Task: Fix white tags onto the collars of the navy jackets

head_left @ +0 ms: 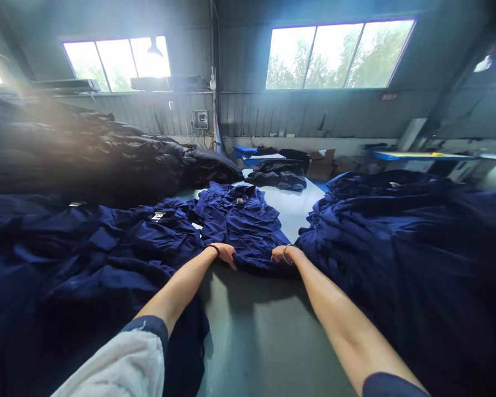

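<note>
A navy blue garment (243, 226) lies spread on the table in front of me, its collar with a small pale label at the far end. Its near edge is gripped at the left by my left hand (225, 252), fingers curled over the fabric. At the right end of that same edge, my right hand (281, 253) has its fingers closed on the cloth. Both arms reach straight forward. The fingertips are partly hidden by the fabric.
Navy garments are heaped at the left (107, 248) and piled high at the right (397, 231). A large black clothing pile (119, 149) rises behind on the left. Farther back, a smaller black bundle (279, 173) rests on the pale table (300, 207).
</note>
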Demonstrator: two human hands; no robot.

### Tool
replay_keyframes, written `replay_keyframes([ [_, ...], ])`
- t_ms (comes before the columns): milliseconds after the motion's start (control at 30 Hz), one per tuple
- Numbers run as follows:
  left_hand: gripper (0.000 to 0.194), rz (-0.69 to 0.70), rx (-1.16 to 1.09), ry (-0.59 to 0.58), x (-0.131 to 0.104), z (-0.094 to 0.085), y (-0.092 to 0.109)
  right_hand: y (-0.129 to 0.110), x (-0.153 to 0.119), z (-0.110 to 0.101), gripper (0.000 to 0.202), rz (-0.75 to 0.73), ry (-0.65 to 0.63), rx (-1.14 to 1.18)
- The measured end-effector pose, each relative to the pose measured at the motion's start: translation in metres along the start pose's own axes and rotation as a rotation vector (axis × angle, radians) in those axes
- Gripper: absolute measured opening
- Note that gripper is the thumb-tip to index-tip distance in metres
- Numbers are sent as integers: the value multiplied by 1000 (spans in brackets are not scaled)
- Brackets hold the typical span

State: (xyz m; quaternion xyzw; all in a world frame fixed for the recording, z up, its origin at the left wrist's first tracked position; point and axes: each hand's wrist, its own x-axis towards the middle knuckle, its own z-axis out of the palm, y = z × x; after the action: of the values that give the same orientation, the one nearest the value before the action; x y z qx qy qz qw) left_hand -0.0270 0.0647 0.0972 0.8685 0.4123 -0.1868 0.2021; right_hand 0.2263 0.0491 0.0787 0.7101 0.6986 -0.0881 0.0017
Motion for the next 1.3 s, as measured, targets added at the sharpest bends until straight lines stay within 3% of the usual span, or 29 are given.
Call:
replay_keyframes([
  [100, 51, 11, -161, -6, -8, -8, -5, -5, 3, -1, 16, 39, -46, 18],
  [200, 54, 73, -299, 146, -5, -15, -16, -11, 8, 9, 30, 73, -5, 36],
  [333, 42, -74, -169, 482, 14, -19, -37, -18, 18, 26, 40, 148, 28, 78],
  [433, 45, -165, -37, 538, 30, -19, -57, -19, 35, 23, 40, 180, 58, 90],
  [567, 55, -260, -68, 439, 46, -18, -81, -13, 72, -9, 42, 155, 274, 157],
  [667, 67, -415, -104, 454, 57, -18, -95, 0, 105, -34, 45, 186, 481, 262],
  [800, 73, -594, -116, 535, 75, -21, -109, 18, 144, -37, 54, 273, 684, 450],
  [933, 70, -691, -111, 654, 95, -27, -108, 21, 164, -4, 68, 210, 653, 531],
  [1067, 58, -642, -13, 851, 115, -27, -97, 10, 162, 32, 47, 119, 613, 391],
  [1133, 55, -578, -41, 852, 122, -23, -94, 5, 157, 46, 40, 143, 517, 298],
  [1300, 61, -526, -95, 743, 130, -2, -94, -1, 144, 65, 53, 170, 254, 136],
])
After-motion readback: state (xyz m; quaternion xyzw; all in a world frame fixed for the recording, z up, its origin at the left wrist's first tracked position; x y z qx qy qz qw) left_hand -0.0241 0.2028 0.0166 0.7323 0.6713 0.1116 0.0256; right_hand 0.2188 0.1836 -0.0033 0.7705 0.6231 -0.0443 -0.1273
